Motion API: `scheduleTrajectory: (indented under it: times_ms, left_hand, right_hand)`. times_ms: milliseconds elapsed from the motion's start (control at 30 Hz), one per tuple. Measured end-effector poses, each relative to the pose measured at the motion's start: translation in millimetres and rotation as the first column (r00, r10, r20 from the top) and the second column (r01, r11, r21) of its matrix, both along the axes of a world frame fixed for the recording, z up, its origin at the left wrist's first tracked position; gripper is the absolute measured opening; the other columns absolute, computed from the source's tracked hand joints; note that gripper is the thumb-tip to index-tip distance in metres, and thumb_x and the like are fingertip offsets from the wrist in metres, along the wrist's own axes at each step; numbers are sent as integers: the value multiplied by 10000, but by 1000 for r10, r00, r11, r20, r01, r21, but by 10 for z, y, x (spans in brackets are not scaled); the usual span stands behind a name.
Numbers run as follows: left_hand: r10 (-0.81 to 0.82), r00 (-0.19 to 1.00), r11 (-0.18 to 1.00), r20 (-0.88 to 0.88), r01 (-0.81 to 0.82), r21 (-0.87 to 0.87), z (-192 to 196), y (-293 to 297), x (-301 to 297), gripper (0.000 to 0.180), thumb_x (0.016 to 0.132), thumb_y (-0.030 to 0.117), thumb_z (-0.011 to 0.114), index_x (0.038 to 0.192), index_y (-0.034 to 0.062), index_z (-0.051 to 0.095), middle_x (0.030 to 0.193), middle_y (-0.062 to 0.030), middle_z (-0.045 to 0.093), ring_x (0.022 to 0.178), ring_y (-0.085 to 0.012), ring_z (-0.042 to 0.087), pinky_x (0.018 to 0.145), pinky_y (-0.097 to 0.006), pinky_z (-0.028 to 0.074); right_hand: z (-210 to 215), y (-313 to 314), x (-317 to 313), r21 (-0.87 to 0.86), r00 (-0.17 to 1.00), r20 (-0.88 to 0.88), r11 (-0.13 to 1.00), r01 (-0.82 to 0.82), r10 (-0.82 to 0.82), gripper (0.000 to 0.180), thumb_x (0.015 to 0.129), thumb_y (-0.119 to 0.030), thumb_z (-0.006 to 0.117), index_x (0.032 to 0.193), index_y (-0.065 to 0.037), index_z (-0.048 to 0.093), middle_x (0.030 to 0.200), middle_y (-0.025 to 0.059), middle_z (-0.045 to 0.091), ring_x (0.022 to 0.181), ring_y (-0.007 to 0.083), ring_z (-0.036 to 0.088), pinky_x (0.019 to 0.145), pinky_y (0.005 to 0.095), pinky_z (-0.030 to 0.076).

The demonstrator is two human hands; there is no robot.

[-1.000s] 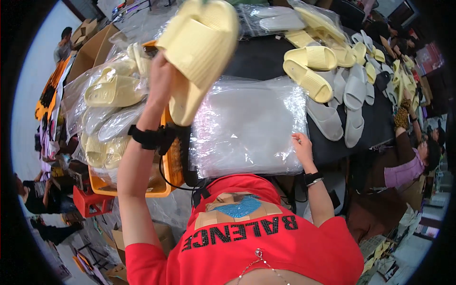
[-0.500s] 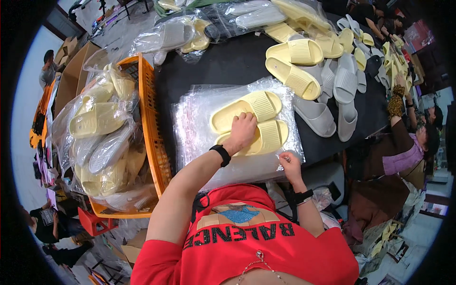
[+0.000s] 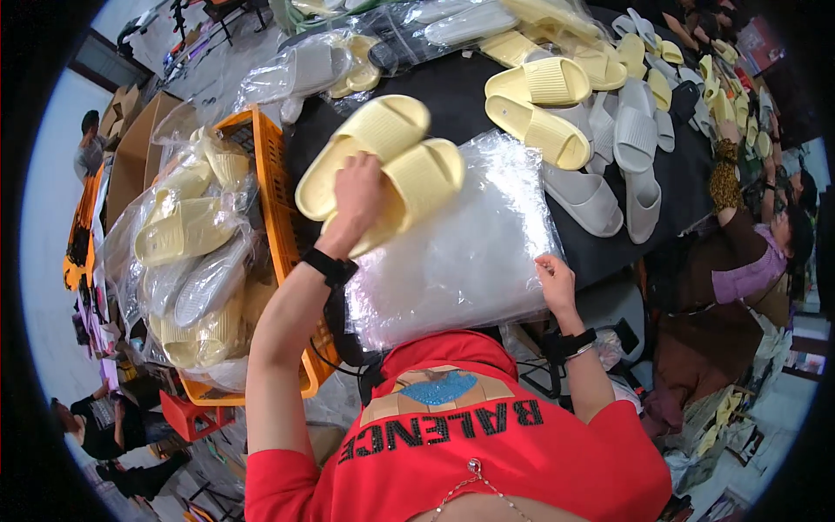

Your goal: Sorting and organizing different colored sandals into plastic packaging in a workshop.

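Note:
My left hand (image 3: 358,193) grips a pair of pale yellow slippers (image 3: 383,122) by their inner edges, and holds them over the left part of a stack of clear plastic bags (image 3: 452,252). My right hand (image 3: 555,280) is at the right edge of the stack, its thumb and fingers pinched together at the bag's edge. The bags lie on a black-covered table, close to my body. Whether the pinch has caught one bag or several cannot be made out.
An orange crate (image 3: 277,174) at the left holds bagged yellow and grey slippers (image 3: 187,230). Loose yellow slippers (image 3: 539,130) and grey slippers (image 3: 635,130) lie on the right of the table. Bagged grey slippers (image 3: 313,65) lie along the far edge. Co-workers sit at the right.
My left hand has lifted the yellow slippers off the bags and carried them left. The right hand stays at the bags' right edge, and the stack has shifted slightly.

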State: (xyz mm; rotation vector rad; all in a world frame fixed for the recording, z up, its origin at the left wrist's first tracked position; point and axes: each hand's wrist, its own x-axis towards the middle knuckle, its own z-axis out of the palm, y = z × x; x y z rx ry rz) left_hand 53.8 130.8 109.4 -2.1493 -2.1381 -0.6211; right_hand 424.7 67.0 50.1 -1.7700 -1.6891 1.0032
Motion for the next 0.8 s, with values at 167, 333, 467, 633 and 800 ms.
scheduleTrajectory:
  times_ms: [167, 333, 467, 633, 800]
  left_hand:
    - [-257, 965, 939, 52, 262, -223, -164, -470, 935, 170, 653, 89, 520, 812, 28, 531, 873, -120, 519, 832, -275, 506, 645, -412, 419]
    - [-288, 958, 932, 7, 282, -229, -694, -865, 901, 163, 679, 119, 543, 828, 63, 509, 877, -86, 488, 858, -263, 481, 692, -390, 413]
    - [-168, 986, 971, 3, 166, -172, -807, -984, 364, 220, 679, 79, 522, 896, 49, 507, 937, -96, 497, 893, -276, 467, 710, -402, 404]
    - [-37, 999, 985, -30, 31, -168, -786, -1122, 68, 205, 698, 79, 528, 898, 44, 505, 938, -85, 503, 889, -272, 464, 723, -388, 396]
    - [-16, 999, 991, 36, 21, -135, -786, -1084, 84, 202, 658, 35, 539, 853, 11, 490, 918, -118, 492, 871, -318, 458, 712, -403, 407]
  right_hand:
    - [-217, 44, 43, 21, 999, -26, 999, -26, 27, 162, 771, -51, 556, 919, 4, 594, 833, 117, 621, 711, 217, 588, 671, 307, 460]
    - [-278, 1, 90, 40, 996, 82, 999, -29, 26, 174, 774, -52, 547, 927, 19, 590, 851, 134, 622, 750, 223, 597, 690, 304, 462]
    - [-257, 1, 64, 31, 999, 50, 999, -19, 17, 177, 775, -51, 544, 931, 22, 589, 826, 137, 620, 727, 223, 594, 672, 305, 461]
    - [-143, 46, -26, -29, 937, 333, 995, -100, 104, 179, 760, -113, 552, 912, -40, 612, 1011, 137, 572, 925, 239, 532, 799, 373, 409]
    - [-104, -35, -335, 310, 742, 647, 829, -466, 175, 324, 745, -291, 584, 1001, -93, 590, 1261, 153, 405, 1202, 318, 309, 960, 528, 210]
